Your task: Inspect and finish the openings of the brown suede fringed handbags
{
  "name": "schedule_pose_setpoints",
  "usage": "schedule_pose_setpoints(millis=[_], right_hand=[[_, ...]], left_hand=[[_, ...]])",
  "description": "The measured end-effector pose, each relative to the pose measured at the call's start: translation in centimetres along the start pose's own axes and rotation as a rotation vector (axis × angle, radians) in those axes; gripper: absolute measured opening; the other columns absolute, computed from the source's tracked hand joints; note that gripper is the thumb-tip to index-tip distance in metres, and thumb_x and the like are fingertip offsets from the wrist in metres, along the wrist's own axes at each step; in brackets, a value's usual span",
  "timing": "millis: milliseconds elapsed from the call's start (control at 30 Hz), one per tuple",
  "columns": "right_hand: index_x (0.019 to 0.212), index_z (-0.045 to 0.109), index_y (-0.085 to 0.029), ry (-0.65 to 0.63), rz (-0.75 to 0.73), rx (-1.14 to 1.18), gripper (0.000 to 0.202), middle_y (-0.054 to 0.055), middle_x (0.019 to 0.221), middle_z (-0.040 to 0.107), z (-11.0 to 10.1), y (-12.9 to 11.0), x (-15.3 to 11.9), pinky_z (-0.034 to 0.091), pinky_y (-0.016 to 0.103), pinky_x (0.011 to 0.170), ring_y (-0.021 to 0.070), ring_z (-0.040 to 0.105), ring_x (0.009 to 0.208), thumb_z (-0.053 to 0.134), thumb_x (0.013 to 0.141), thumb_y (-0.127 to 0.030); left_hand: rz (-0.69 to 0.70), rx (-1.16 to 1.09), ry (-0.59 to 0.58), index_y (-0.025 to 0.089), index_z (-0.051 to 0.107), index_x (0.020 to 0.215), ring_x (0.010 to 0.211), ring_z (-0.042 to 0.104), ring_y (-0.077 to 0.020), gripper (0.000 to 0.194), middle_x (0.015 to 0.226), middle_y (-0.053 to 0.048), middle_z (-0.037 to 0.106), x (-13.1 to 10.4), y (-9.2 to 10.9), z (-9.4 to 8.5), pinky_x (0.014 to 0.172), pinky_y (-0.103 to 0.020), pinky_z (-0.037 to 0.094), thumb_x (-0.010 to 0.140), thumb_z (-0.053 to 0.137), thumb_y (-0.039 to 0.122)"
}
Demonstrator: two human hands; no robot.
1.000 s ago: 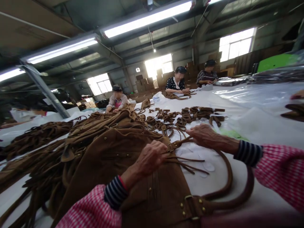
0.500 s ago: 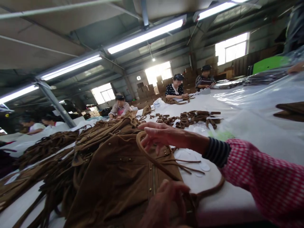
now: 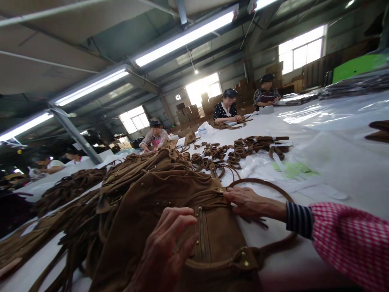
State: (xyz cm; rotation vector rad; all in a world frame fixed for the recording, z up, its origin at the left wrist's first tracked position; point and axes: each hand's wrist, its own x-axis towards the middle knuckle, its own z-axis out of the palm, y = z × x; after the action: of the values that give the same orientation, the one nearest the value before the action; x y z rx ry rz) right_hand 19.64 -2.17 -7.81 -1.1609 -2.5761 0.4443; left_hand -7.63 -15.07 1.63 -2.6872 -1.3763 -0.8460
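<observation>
A brown bag (image 3: pixel 146 227) lies on the white-covered table, with a zipper (image 3: pixel 202 233), brass studs and thin cords (image 3: pixel 209 198) across it. My left hand (image 3: pixel 170 243) is held over the bag, its fingers curved and apart, holding nothing. At the bag's right edge, beside a metal fitting, the fingers of my right hand (image 3: pixel 247 201) are pressed together on the cords; its fingertips partly hide them. Loose cord ends stick out below that hand. A round brown handle (image 3: pixel 267 182) arches behind my right wrist and meets the bag again at a studded tab (image 3: pixel 244 259).
More brown bags (image 3: pixel 133 174) are piled on the left, with straps (image 3: pixel 73 255) hanging down. Bundled brown straps (image 3: pixel 243 148) lie beyond. Across the table a person in a dotted top (image 3: pixel 225 111) and others are seated. At the left edge another person's hand (image 3: pixel 10 268) partly shows.
My right hand has come down from the raised handle to the bag's right edge. The handle now lies over to the right. My left hand has moved left and up, its fingers apart.
</observation>
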Motion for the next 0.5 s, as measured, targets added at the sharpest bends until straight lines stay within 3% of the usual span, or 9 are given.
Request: schedule_pose_setpoints(millis=[133,267,400,500], right_hand=[[0.104,0.064,-0.016,0.034,-0.004,0.04,0.034,0.005,0.091,0.067,-1.1,-0.9,0.6,0.035,0.028,0.068,0.0176,0.056,0.079,0.054,0.073,-0.005],[0.091,0.065,-0.018,0.007,-0.113,0.26,0.021,-0.001,0.078,0.061,-2.1,-4.7,1.1,0.033,0.025,0.058,0.0136,0.049,0.067,0.063,0.071,-0.012],[0.096,0.066,-0.018,-0.285,-0.483,0.646,0.018,0.0,0.09,0.066,0.7,-9.2,2.7,0.043,0.021,0.063,0.0147,0.058,0.079,0.067,0.079,-0.019],[0.085,0.064,-0.016,-0.478,-0.611,0.837,0.016,0.002,0.087,0.064,2.9,-9.7,4.0,0.047,0.021,0.068,0.0157,0.059,0.083,0.071,0.082,-0.03]], left_hand=[[0.026,0.073,-0.173,0.025,0.067,0.099,0.102,0.061,-0.0206,0.006,0.106,-0.004,0.07,4.8,1.0,-0.1,0.089,-0.032,0.051,0.097,0.062,0.027],[-0.114,0.244,-0.281,0.025,0.069,0.097,0.093,0.063,-0.0211,0.01,0.096,-0.003,0.07,10.6,-0.7,0.6,0.081,-0.031,0.046,0.095,0.062,0.031],[-0.247,0.323,-0.422,0.025,0.072,0.094,0.095,0.067,-0.0236,0.022,0.095,-0.006,0.074,16.3,-3.7,4.7,0.082,-0.032,0.046,0.096,0.057,0.041],[-0.336,0.334,-0.421,0.02,0.074,0.089,0.103,0.068,-0.0308,0.033,0.098,-0.013,0.075,19.0,-5.9,9.6,0.087,-0.037,0.048,0.093,0.06,0.05]])
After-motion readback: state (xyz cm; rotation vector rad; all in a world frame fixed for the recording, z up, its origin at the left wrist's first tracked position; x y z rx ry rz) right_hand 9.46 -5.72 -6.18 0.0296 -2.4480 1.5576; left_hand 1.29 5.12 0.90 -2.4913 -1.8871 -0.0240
